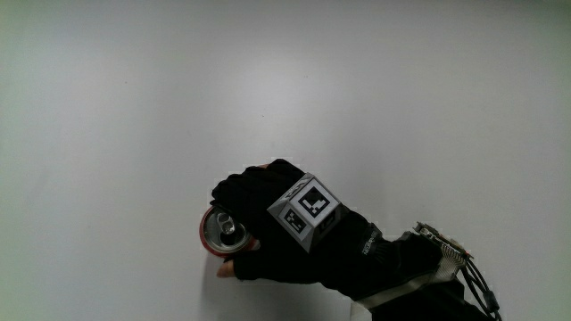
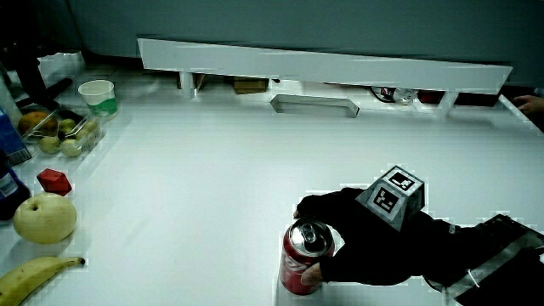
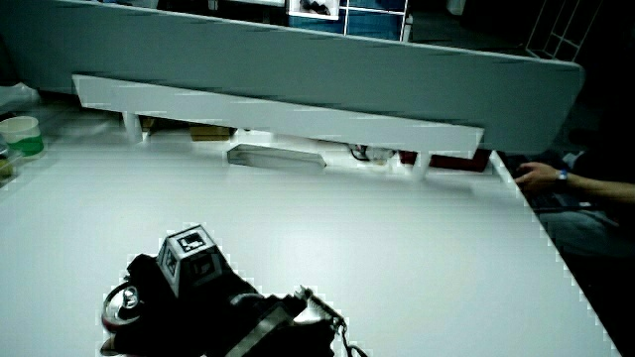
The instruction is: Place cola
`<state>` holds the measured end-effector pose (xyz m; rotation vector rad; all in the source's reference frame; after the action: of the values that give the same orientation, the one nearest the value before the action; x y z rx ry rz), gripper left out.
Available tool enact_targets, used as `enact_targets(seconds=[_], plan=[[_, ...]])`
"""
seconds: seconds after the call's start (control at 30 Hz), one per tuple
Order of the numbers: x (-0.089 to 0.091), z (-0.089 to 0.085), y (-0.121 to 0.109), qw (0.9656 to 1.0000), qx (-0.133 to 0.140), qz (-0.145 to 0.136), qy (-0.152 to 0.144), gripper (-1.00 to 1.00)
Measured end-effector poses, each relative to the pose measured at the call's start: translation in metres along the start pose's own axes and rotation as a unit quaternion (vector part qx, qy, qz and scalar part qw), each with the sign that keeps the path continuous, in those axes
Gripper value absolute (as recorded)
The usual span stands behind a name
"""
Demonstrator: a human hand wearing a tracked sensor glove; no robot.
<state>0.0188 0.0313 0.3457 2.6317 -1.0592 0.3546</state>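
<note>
Red aluminium cola can (image 2: 303,260) with silver top, upright on white table (image 2: 212,195). Black-gloved hand (image 1: 281,223) beside it, fingers wrapped around the can's side, grasping it.

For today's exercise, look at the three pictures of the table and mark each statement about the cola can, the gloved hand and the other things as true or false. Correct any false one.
1. The hand has its grip around the cola can. True.
2. The cola can lies on its side. False: it stands upright on the table, its top facing up.
3. A banana lies at the table's edge, close to a pear. True.
4. The small red block sits on top of the can. False: it rests on the table beside the pear, apart from the can.
5. A white cup with a green band stands farther from the person than the pear. True.
</note>
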Motion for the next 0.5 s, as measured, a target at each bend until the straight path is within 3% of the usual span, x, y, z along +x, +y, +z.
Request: enact_targets(seconds=[0.13, 0.3, 0.33, 0.37, 0.4, 0.43, 0.47, 0.5], plan=[[0.001, -0.002, -0.002, 0.9999, -0.008, -0.001, 0.012, -0.29], [0.002, 0.001, -0.003, 0.9997, 0.000, 0.002, 0.026, -0.64], [0.004, 0.002, -0.004, 0.9996, -0.005, 0.000, 0.027, -0.71], [0.004, 0.004, -0.006, 0.9983, -0.026, -0.002, 0.052, -0.79], [0.007, 0.004, -0.008, 0.9981, -0.034, -0.006, 0.052, -0.86], [0.007, 0.010, -0.010, 0.9955, -0.064, -0.011, 0.069, -0.93], [0.010, 0.011, -0.013, 0.9939, -0.077, -0.016, 0.078, -1.00], [0.014, 0.011, -0.019, 0.9947, -0.068, -0.018, 0.075, -1.00]])
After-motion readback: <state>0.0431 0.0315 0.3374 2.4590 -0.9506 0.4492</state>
